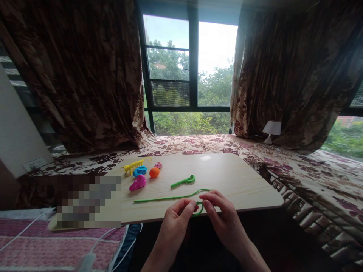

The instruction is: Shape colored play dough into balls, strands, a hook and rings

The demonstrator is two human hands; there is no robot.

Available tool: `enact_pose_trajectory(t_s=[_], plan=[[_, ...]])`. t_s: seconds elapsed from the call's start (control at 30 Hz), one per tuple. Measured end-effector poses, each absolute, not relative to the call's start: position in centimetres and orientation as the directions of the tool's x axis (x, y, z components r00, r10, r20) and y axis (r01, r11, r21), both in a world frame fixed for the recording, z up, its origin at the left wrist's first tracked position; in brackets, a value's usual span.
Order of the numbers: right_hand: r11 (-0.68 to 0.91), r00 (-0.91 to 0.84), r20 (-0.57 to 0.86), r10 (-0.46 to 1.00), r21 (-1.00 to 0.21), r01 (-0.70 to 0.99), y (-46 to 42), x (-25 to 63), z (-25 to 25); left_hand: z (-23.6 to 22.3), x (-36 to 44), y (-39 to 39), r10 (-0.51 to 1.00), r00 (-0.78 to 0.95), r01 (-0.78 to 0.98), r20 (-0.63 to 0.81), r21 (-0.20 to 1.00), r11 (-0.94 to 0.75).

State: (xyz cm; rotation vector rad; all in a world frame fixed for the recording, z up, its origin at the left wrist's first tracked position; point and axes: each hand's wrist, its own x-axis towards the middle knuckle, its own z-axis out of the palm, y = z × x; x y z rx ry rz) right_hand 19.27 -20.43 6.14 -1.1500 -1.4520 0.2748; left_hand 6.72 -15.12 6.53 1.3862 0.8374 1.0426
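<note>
Between my hands, just over the table's near edge, is a small loop of green modelling clay (198,214). My left hand (179,216) pinches its left side between thumb and fingers. On the other side my right hand (219,207) has thumb and fingertips closed on the loop. A long thin green clay strand (163,198) lies on the table just beyond my hands, its right end near my right fingers. Farther back rests a thicker green clay piece (183,181) with a curled right end.
Left of centre on the pale wooden table (241,181) sit an orange ball (154,172), a magenta lump (137,183), a blue piece (140,171), a yellow ridged piece (133,166) and a small pink lump (158,165). A white lamp (272,128) stands on the window ledge.
</note>
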Motion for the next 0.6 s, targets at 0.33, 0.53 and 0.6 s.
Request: enact_pose_trajectory(t_s=[0.33, 0.53, 0.6], plan=[[0.507, 0.17, 0.628, 0.759, -0.735, 0.451, -19.97, 18.98, 5.84, 6.42, 6.15, -15.21, 0.87, 0.462, -0.113, 0.17, 0.985, -0.133], [0.512, 0.173, 0.632, 0.756, -0.734, 0.446, -20.16, 18.99, 5.86, 6.33, 5.98, -14.9, 0.854, 0.502, -0.118, 0.137, 0.989, -0.089], [0.501, 0.185, 0.626, 0.758, -0.739, 0.451, -20.16, 19.0, 5.66, 6.45, 6.02, -14.98, 0.861, 0.493, -0.132, 0.123, 0.989, -0.066]])
